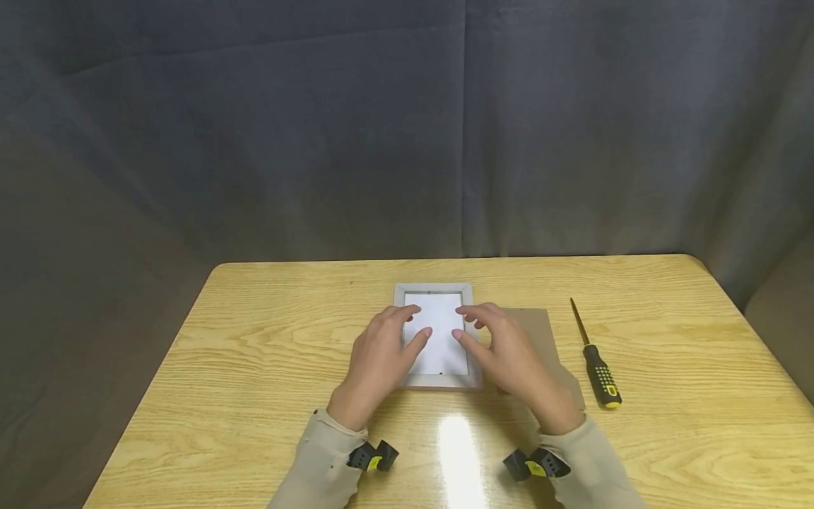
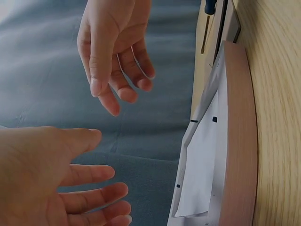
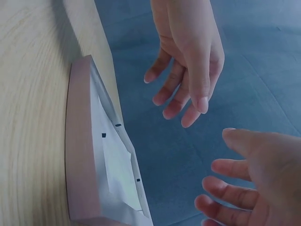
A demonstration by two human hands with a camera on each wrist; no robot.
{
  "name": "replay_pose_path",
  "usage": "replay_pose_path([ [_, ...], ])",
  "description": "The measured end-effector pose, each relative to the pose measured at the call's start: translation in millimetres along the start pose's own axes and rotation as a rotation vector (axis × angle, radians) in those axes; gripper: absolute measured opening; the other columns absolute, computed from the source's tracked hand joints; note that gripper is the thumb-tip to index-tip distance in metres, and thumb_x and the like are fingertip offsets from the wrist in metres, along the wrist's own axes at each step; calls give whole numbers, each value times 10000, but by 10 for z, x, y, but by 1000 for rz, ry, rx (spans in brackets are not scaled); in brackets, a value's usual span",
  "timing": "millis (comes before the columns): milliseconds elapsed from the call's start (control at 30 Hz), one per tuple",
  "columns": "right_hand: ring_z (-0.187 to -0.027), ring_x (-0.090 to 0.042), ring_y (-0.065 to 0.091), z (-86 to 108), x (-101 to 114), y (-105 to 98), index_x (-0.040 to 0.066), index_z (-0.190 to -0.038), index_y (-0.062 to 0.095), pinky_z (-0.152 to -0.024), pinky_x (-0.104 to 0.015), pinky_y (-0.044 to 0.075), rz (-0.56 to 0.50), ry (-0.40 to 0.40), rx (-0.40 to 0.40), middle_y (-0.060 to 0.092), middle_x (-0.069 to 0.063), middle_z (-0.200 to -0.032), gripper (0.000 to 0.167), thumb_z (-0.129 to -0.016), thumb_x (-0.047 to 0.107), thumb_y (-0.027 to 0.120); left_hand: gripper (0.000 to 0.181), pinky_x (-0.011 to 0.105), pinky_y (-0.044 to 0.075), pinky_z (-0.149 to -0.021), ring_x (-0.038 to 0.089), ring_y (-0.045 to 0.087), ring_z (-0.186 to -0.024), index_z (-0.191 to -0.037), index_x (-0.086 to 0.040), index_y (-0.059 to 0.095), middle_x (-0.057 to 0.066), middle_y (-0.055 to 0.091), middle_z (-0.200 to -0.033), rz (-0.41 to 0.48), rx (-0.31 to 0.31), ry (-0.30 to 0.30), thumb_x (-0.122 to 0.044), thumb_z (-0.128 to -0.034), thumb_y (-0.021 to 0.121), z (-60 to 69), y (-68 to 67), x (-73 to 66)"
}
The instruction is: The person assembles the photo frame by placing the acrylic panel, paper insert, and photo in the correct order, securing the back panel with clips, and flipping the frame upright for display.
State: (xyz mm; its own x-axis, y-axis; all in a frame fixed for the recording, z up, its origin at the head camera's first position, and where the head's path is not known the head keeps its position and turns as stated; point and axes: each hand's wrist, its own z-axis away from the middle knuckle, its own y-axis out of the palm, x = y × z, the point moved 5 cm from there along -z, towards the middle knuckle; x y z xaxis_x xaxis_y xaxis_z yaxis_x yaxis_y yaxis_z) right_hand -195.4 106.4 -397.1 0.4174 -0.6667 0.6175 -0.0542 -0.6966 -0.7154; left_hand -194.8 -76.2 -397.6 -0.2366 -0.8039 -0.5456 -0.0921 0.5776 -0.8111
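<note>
- Nearest are the two sleeves (image 1: 321, 463), with a small dark wrist camera (image 1: 374, 457) beside the left one and another wrist camera (image 1: 535, 464) beside the right one; a bright reflection lies on the tabletop (image 1: 267, 339) between them.
- The left hand (image 1: 380, 346) and the right hand (image 1: 509, 346) hover over the frame, facing each other. Both wrist views show a gap below them. Their fingers are spread and loosely bent, thumbs well off the forefingers, holding nothing.
- Between and beneath them, the picture frame (image 1: 439, 382) lies flat on the tabletop, what appears to be its recessed back facing up. A white sheet (image 1: 440, 353) sits inside, and small dark tabs (image 2: 215, 119) show along the inner edges.
- The step in hand seems to be work at the open back, with neither hand in contact. The next move probably calls for lowering the fingers to the sheet's edges, minding the tabs, either to settle it or to lift it; which one I cannot tell.
- Just right of the frame lies a flat brown board (image 1: 537, 332), partly under the right forearm; it may be the backing, and closing up would call for it.
- Farther right, a screwdriver (image 1: 593, 353) rests apart, its tip pointing to the far side.
- Beyond the far edge hangs a dark curtain (image 1: 381, 141).
</note>
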Motion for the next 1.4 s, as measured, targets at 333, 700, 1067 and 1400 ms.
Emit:
replay_pose_path([
  [333,-1021,-346,671,-3,-116,-82,11,-1249,677,-840,-498,557,35,54,22,700,-196,-1197,346,-949,180,709,415,489,579,-903,302,649,-1191,-1301,-106,675,114,693,-1270,7,26,36,-345,-962,690,24,44,-56],
  [700,-1050,-390,690,2,-260,-199,39,-1272,677,-867,-567,554,134,121,25,708,-202,-1199,387,-959,265,698,444,486,560,-957,310,621,-1226,-1335,-101,645,117,674,-1302,-4,72,81,-351,-970,681,64,125,-145],
  [1067,-1061,-412,685,36,-391,-268,31,-1274,671,-842,-574,548,192,198,60,695,-225,-1209,373,-939,192,652,449,468,545,-990,293,627,-1234,-1336,-124,647,102,675,-1323,-26,113,114,-383,-969,675,103,189,-231],
  [1400,-1151,-427,654,65,-540,-253,3,-1321,639,-901,-573,544,269,300,144,671,-251,-1281,445,-920,186,702,446,456,549,-993,292,637,-1230,-1326,-134,659,102,679,-1325,-42,127,139,-395,-965,678,121,254,-258],
])
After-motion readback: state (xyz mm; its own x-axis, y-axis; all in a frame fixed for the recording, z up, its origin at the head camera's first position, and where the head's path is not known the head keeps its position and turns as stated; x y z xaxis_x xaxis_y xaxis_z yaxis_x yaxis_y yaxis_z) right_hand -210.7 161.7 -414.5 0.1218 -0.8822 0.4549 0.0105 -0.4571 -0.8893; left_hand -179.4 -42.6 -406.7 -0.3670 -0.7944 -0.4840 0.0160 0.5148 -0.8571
